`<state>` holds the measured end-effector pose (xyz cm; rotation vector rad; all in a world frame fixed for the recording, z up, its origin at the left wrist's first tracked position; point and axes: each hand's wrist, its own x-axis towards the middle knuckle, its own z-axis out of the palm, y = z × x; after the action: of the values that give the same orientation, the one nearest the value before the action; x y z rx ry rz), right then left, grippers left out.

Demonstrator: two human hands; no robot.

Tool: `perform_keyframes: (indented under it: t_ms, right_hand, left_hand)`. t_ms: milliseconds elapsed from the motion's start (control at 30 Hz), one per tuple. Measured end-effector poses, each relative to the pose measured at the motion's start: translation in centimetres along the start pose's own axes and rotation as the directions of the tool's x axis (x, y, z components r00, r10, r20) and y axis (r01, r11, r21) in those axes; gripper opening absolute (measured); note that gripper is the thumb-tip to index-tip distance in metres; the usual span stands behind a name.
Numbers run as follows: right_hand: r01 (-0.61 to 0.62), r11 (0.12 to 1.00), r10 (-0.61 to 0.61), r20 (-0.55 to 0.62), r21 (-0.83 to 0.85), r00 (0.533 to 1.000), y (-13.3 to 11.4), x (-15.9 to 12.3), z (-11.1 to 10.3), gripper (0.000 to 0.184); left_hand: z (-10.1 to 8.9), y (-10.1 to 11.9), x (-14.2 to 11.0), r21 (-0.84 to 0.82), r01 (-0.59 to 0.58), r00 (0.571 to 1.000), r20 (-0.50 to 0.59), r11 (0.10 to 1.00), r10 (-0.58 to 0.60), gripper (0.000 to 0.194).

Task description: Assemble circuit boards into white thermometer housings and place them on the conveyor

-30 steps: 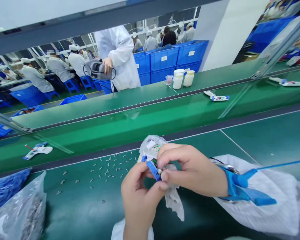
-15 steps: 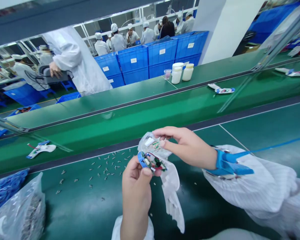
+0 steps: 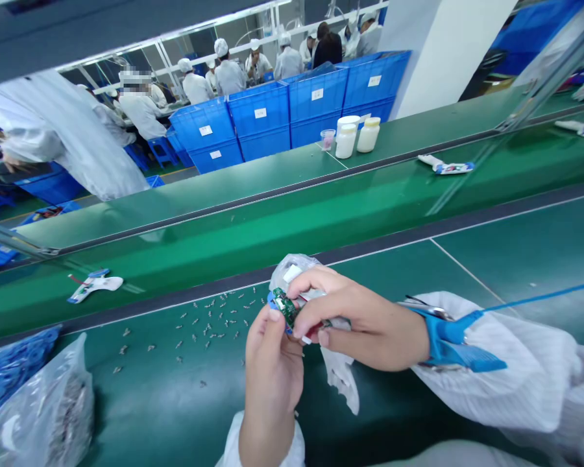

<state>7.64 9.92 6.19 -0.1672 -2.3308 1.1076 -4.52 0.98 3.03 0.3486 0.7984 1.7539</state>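
My left hand point(image 3: 271, 363) is closed round a small blue part carrying a green circuit board point(image 3: 285, 303), held up over the dark green bench. My right hand point(image 3: 355, 321) is closed too, its fingertips pinching the same part from the right. A crumpled clear plastic bag point(image 3: 339, 376) hangs under both hands, and its top shows behind the part. A blue strap point(image 3: 448, 337) wraps my right wrist over a white sleeve. Several tiny metal screws point(image 3: 209, 321) lie scattered on the bench just left of my hands.
A plastic bag of small parts point(image 3: 43, 405) and a pile of blue pieces point(image 3: 10, 366) sit at the lower left. White-and-blue units point(image 3: 95, 285) point(image 3: 446, 166) lie on the green conveyor. Two white jars point(image 3: 355, 136) stand beyond. Blue crates point(image 3: 292, 107) and people in white coats fill the background.
My right hand came down from the bag's top and closed on the board in my left hand. The units on the conveyor shifted right. The person in white moved left.
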Motion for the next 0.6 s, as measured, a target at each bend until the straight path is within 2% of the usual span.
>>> perform_keyframes:
  t_ms: [133, 300, 433, 500, 600]
  right_hand:
    - [-0.013, 0.999, 0.010, 0.077, 0.039, 0.997, 0.5, -0.1, -0.1, 0.016]
    - [-0.014, 0.999, 0.007, 0.169, 0.037, 0.986, 0.9, -0.5, 0.0, 0.024]
    - [-0.177, 0.979, 0.158, 0.175, 0.103, 0.972, 0.8, -1.3, 0.1, 0.029]
    - [-0.280, 0.940, 0.257, 0.137, 0.195, 0.957, 1.1, -1.5, 0.2, 0.032]
    - [-0.347, 0.876, 0.350, 0.052, 0.337, 0.935, 1.9, -1.7, 0.6, 0.037]
  left_hand:
    - [0.1, 0.0, -0.1, 0.014, 0.050, 0.998, -0.029, 0.999, -0.049, 0.023]
    - [0.2, -0.3, -0.3, 0.026, 0.054, 0.996, -0.071, 0.998, -0.052, 0.024]
    - [0.3, -0.6, -0.4, 0.078, 0.027, 0.998, -0.063, 0.997, -0.022, 0.028]
    - [0.3, -0.8, -0.3, 0.088, 0.005, 0.999, -0.042, 0.996, -0.001, 0.031]
    - [0.2, -0.9, -0.1, 0.131, -0.029, 0.998, -0.055, 0.991, 0.037, 0.037]
